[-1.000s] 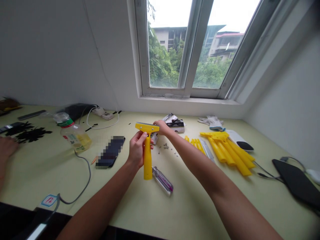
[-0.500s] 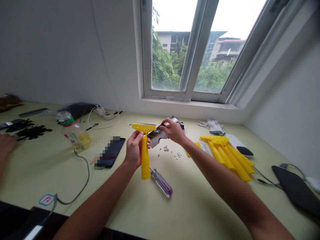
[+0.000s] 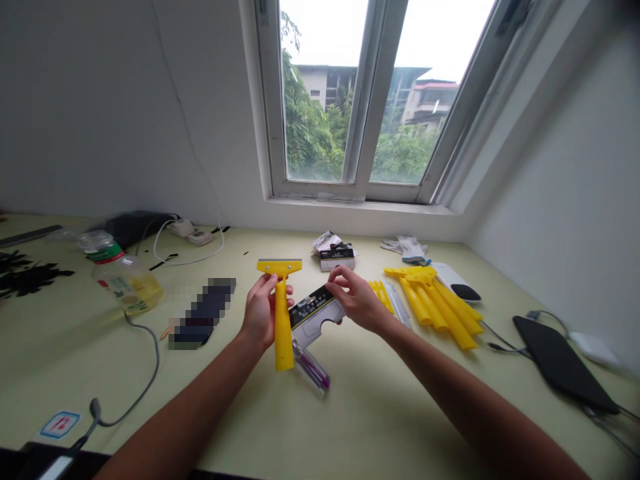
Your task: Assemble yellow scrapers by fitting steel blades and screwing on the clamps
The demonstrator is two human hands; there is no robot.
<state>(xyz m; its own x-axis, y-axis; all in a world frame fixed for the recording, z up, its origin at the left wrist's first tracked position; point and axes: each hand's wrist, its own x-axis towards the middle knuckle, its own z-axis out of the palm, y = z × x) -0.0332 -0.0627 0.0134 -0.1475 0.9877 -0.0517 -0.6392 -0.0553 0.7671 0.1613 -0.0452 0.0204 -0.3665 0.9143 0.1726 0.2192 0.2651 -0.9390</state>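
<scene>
My left hand [image 3: 260, 312] is closed around a yellow scraper [image 3: 283, 327], held upright with its metal blade edge and two screws at the top. Between the fingers of my right hand [image 3: 357, 298] is a black-and-white printed cardboard sleeve [image 3: 316, 312] with a round notch in its edge. The sleeve's left end lies close behind the scraper handle; whether they touch I cannot tell. Below the sleeve a clear-handled screwdriver [image 3: 314, 371] with a purple core rests on the table, its shaft hidden.
More printed sleeves [image 3: 336, 257] lie at the back. To the right are yellow scraper handles [image 3: 440, 303], small yellow pieces [image 3: 383, 297], metal strips [image 3: 399, 303], gloves [image 3: 407, 248] and a black phone-like slab [image 3: 563, 360]. Leftward are a phone [image 3: 205, 317] and a plastic bottle [image 3: 123, 277].
My right hand has brought the sleeve toward me, away from the pile at the back. It now covers the small screws and nuts. The whole view has shifted to the right.
</scene>
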